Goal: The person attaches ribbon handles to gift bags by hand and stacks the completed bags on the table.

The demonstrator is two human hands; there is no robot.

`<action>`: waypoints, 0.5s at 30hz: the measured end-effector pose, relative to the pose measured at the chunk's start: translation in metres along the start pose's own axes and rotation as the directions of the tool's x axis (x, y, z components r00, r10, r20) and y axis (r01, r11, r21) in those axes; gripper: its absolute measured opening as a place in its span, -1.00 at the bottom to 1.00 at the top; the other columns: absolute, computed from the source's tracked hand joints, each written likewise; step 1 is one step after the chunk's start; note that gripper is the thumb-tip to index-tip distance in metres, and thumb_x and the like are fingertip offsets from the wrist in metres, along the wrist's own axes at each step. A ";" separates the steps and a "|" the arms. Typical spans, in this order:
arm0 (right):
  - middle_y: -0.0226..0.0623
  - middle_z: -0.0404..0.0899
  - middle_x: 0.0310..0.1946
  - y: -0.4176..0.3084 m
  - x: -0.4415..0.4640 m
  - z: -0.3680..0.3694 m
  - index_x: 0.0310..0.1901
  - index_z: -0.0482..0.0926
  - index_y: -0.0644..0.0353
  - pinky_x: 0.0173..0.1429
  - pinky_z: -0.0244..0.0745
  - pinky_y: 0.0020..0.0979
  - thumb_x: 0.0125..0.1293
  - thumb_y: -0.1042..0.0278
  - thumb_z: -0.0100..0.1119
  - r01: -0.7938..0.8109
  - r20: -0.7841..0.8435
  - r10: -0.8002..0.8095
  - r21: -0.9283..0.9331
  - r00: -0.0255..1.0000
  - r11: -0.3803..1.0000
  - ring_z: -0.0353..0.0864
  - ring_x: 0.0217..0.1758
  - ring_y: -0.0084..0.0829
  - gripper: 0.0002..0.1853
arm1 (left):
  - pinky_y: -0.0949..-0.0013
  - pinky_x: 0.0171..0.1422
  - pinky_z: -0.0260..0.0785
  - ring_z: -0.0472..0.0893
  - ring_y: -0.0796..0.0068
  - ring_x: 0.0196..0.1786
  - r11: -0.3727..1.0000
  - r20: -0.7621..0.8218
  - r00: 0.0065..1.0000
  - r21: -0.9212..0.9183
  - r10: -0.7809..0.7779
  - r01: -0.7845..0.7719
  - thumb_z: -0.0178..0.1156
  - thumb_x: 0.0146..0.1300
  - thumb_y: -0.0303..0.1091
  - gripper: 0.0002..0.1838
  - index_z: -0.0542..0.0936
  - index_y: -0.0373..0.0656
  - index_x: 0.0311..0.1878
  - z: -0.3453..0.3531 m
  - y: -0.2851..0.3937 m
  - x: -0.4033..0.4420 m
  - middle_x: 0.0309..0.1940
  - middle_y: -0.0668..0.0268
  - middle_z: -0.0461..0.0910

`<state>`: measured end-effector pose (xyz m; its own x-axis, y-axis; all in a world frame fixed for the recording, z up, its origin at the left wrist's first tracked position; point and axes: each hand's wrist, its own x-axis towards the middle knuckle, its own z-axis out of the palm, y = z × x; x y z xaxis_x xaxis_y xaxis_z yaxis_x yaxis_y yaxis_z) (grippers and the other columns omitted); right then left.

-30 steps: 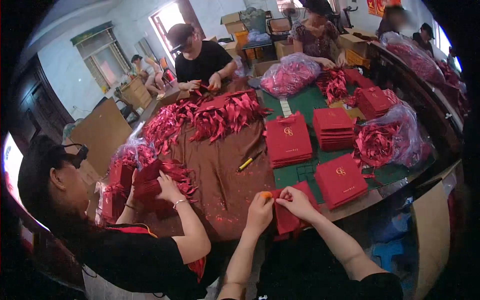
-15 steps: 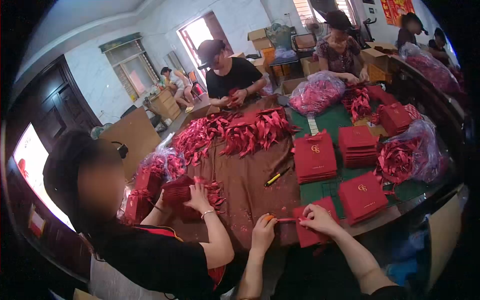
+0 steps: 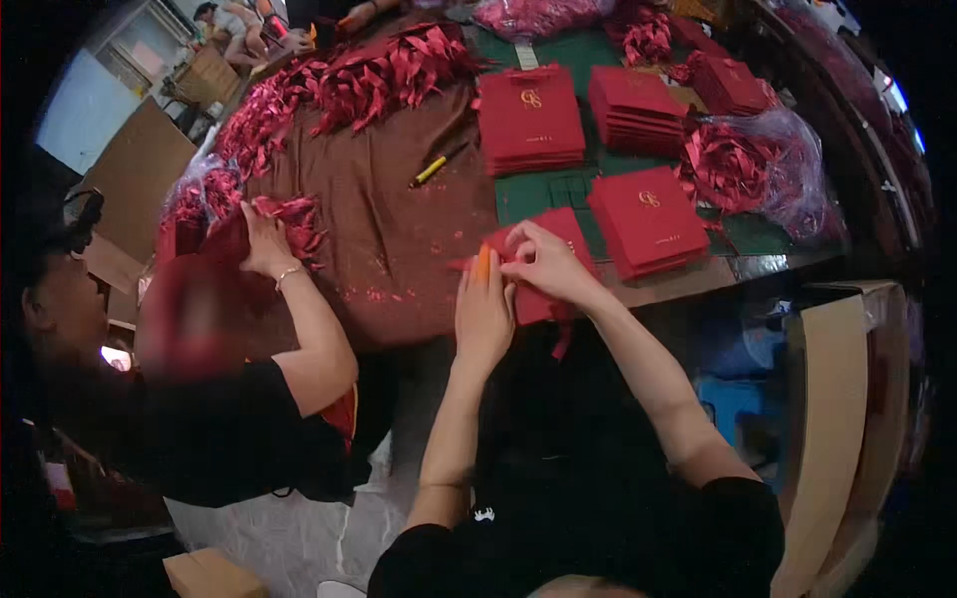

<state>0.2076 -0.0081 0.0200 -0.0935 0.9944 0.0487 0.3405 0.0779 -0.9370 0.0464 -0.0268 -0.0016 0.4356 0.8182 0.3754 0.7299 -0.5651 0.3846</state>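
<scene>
A red paper bag [image 3: 568,227] lies flat at the table's near edge, partly under my hands. My left hand [image 3: 484,314] is at its left side, fingers pressed together, with a red ribbon [image 3: 460,265] poking out beyond them. Something orange [image 3: 483,263] sits at those fingers; whether it is a finger cover or a small tool I cannot tell. My right hand [image 3: 550,265] rests over the bag, thumb and forefinger pinched at the ribbon close to the left fingertips. The pinch itself is mostly hidden. Another ribbon end [image 3: 562,341] hangs below the bag.
Stacked red bags [image 3: 531,120] with gold print stand beyond, another stack [image 3: 650,221] to the right. A yellow marker [image 3: 429,171] and ribbon heaps [image 3: 399,75] lie on brown cloth. At left, a co-worker's hand [image 3: 267,244] touches red items. A cardboard box [image 3: 832,389] stands right.
The view has tipped downward. My hands have come together: the ribbon stretched between them before is now mostly hidden, and my left fingers have straightened. The co-worker's near arm remains extended over the red items.
</scene>
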 end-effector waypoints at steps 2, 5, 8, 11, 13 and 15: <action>-0.36 0.53 -0.54 -0.022 -0.021 -0.009 -0.05 0.34 0.23 -0.33 0.39 -0.49 0.17 0.43 0.29 -0.069 0.044 0.065 0.104 0.997 0.992 0.52 -0.44 -0.58 -0.63 | 0.07 0.43 0.10 0.29 0.00 0.36 0.996 0.033 0.999 0.089 -0.028 0.025 -0.03 0.39 -0.25 -0.47 0.25 -0.36 0.33 0.001 0.000 0.000 0.29 -0.09 0.29; -0.39 0.53 -0.50 -0.029 -0.075 -0.017 0.06 0.23 0.20 -0.30 0.39 -0.54 0.26 0.43 0.23 -0.190 0.101 0.164 0.344 0.981 0.920 0.53 -0.40 -0.61 -0.57 | 0.06 0.47 0.01 0.28 0.05 0.37 0.996 0.059 0.998 0.083 -0.024 0.019 -0.03 0.39 -0.23 -0.46 0.25 -0.34 0.34 0.000 -0.002 0.000 0.31 -0.04 0.29; -0.34 0.60 -0.41 -0.034 -0.121 -0.024 0.12 0.15 0.21 -0.27 0.44 -0.55 0.36 0.44 0.12 -0.323 0.205 0.257 0.438 0.945 0.839 0.58 -0.36 -0.59 -0.59 | 0.03 0.49 -0.05 0.27 0.14 0.39 0.992 0.045 0.999 0.127 -0.011 0.006 -0.01 0.38 -0.23 -0.45 0.26 -0.31 0.35 0.001 -0.004 -0.002 0.31 0.00 0.30; -0.27 0.65 -0.36 -0.033 -0.149 -0.023 0.04 0.29 0.23 -0.27 0.48 -0.55 0.41 0.34 0.06 -0.466 0.309 0.363 0.398 0.879 0.790 0.63 -0.33 -0.56 -0.73 | -0.02 0.50 -0.07 0.29 0.13 0.38 0.986 0.066 0.998 0.166 -0.019 0.008 -0.04 0.41 -0.25 -0.49 0.26 -0.28 0.35 -0.004 0.000 0.000 0.33 0.03 0.28; -0.25 0.69 -0.34 -0.043 -0.152 -0.026 -0.14 0.51 0.28 -0.21 0.52 -0.53 0.43 0.26 0.04 -0.529 0.421 0.382 0.323 0.823 0.785 0.65 -0.31 -0.54 -0.77 | -0.01 0.50 -0.09 0.28 0.12 0.38 0.986 0.068 0.998 0.168 -0.002 -0.009 -0.03 0.40 -0.26 -0.48 0.25 -0.28 0.36 -0.003 -0.002 0.000 0.34 0.03 0.28; -0.25 0.70 -0.30 -0.051 -0.149 -0.028 -0.16 0.58 0.31 -0.15 0.54 -0.53 0.43 0.25 0.05 -0.514 0.575 0.255 0.348 0.778 0.784 0.66 -0.25 -0.54 -0.73 | 0.01 0.52 -0.13 0.24 0.11 0.41 0.996 0.088 0.996 0.088 -0.024 0.016 -0.01 0.38 -0.27 -0.46 0.23 -0.26 0.37 -0.005 -0.002 0.001 0.35 0.01 0.26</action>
<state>0.2302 -0.1584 0.0704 -0.5235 0.7524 -0.3998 -0.0102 -0.4747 -0.8801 0.0424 -0.0259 0.0024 0.4624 0.8377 0.2906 0.7804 -0.5401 0.3150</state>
